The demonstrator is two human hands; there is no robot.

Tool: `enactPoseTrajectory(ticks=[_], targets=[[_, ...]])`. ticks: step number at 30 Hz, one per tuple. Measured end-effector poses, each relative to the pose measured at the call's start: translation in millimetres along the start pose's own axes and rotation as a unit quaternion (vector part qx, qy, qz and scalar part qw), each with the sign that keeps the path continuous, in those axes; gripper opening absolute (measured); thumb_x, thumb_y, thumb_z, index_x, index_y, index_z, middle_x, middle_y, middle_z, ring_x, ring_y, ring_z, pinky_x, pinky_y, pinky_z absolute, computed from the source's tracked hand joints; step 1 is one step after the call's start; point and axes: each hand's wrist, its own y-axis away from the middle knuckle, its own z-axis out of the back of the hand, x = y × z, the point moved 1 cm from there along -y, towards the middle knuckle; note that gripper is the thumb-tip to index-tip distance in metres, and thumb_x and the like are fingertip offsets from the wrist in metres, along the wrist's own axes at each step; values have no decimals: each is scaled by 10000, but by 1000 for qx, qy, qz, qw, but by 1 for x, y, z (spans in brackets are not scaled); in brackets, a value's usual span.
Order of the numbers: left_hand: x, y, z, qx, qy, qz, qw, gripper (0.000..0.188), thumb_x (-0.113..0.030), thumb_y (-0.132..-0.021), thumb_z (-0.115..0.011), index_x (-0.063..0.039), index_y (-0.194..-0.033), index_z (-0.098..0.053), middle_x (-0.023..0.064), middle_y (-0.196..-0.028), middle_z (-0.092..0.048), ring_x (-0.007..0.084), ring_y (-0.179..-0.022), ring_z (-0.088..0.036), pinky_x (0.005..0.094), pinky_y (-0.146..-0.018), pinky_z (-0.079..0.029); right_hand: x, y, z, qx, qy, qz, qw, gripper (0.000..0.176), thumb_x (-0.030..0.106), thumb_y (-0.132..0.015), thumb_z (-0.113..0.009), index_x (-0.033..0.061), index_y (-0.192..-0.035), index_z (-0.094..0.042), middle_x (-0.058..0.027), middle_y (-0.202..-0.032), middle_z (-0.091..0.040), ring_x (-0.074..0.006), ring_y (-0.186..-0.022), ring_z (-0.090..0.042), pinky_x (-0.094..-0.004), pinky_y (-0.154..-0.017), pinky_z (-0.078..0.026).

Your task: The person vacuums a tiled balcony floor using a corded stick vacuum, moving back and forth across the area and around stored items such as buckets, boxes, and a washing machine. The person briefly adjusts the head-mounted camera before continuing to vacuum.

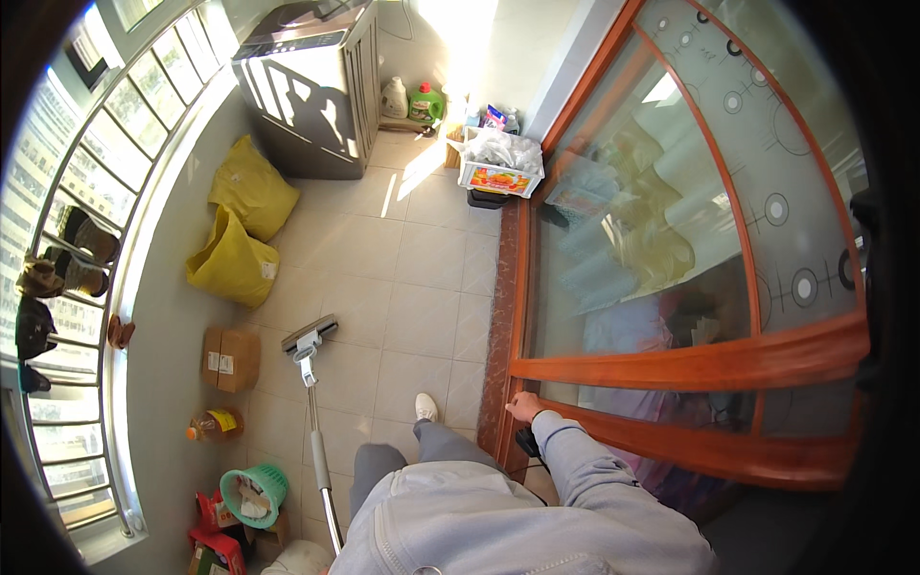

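Observation:
My right hand (525, 407) is at the lower end of the orange-framed glass sliding door (632, 366), its fingers curled against the edge of the frame. My left hand is out of view. A flat mop (310, 338) with a white joint and a grey and metal pole stands on the tiled floor to the left of my legs. Its pole runs down to the bottom edge, beside my grey jacket, where its upper end is hidden. The mop head lies flat on the tiles, near a cardboard box.
Along the left wall are two yellow bags (241, 244), the cardboard box (231, 359), a bottle of amber liquid (217, 425) and a green basket (255, 496). A washing machine (305, 93), detergent bottles (425, 104) and a white crate (501, 172) of plastic bags stand at the far end. A raised sill (503, 287) borders the door.

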Motion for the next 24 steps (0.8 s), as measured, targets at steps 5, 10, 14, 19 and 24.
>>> enactPoseTrajectory(ticks=[5, 10, 14, 19, 24], targets=[[-52, -77, 24, 77, 17, -41, 996, 246, -145, -765, -609, -5, -951, -530, 115, -781, -593, 234, -649, -568, 337, -549, -440, 9, -31, 36, -17, -109, -21, 994, 297, 309, -749, -593, 27, -828, -647, -174, -869, -627, -304, -850, -591, -375, -762, -462], [-93, -171, 53, 127, 11, -73, 989, 228, -128, -762, -610, 1, -933, -531, 101, -772, -589, 211, -629, -563, 328, -532, -436, 0, -75, 64, -27, -87, -32, 995, 320, 318, -747, -586, 21, -850, -645, -159, -846, -635, -303, -803, -600, -374, -737, -465], [-100, -249, 76, 152, -22, -120, 981, 214, -114, -760, -610, 6, -919, -533, 90, -765, -587, 192, -613, -560, 320, -518, -432, 0, -104, 102, 15, -140, -125, 982, 331, 313, -764, -571, 18, -900, -634, -164, -890, -627, -285, -848, -595, -369, -750, -463], [-114, -314, 111, 102, -148, -459, 870, 196, -97, -757, -611, 12, -901, -534, 77, -756, -583, 169, -593, -556, 310, -500, -428, 17, -139, 149, -18, -160, -168, 973, 344, 311, -745, -562, 6, -890, -629, -141, -789, -642, -260, -740, -617, -347, -663, -478], [-210, -297, 175, 151, -89, -98, 980, 189, -83, -752, -611, 8, -894, -525, 72, -735, -568, 159, -572, -538, 302, -487, -417, 53, -196, 180, -1, -210, -175, 962, 312, 299, -773, -567, 17, -890, -630, -132, -698, -627, -218, -572, -607, -326, -564, -484]])
